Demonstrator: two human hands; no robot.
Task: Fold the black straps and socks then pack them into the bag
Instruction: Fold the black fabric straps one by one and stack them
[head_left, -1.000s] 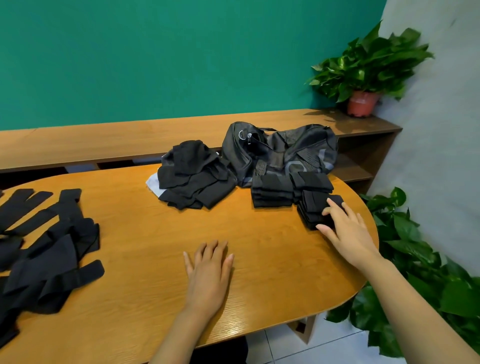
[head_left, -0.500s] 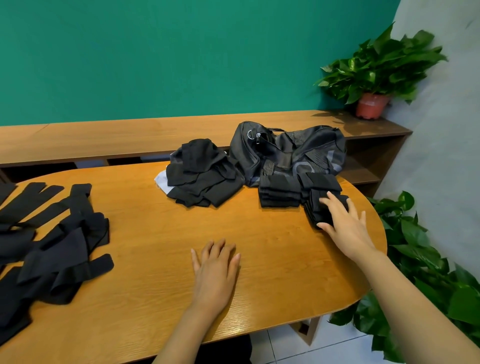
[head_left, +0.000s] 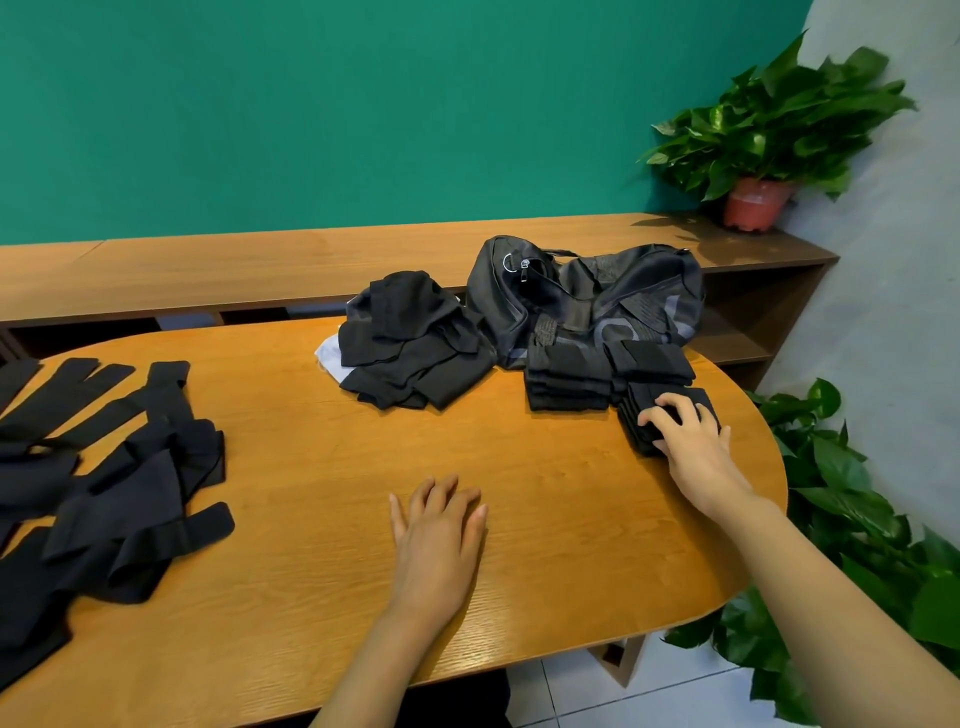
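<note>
Green wall (head_left: 363, 104), oval wooden table (head_left: 322, 493); right hand (head_left: 691, 441) grip curled round folded stack (head_left: 631, 423); left hand (head_left: 436, 530) flat, grip slack.

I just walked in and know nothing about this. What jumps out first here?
The wooden table against a bright green wall, strewn with black cloth: loose straps at its left end, a crumpled pile and a dark bag at the back. Next, the right hand gripping a folded stack by the right edge, while the left hand lies flat near the front.
</note>
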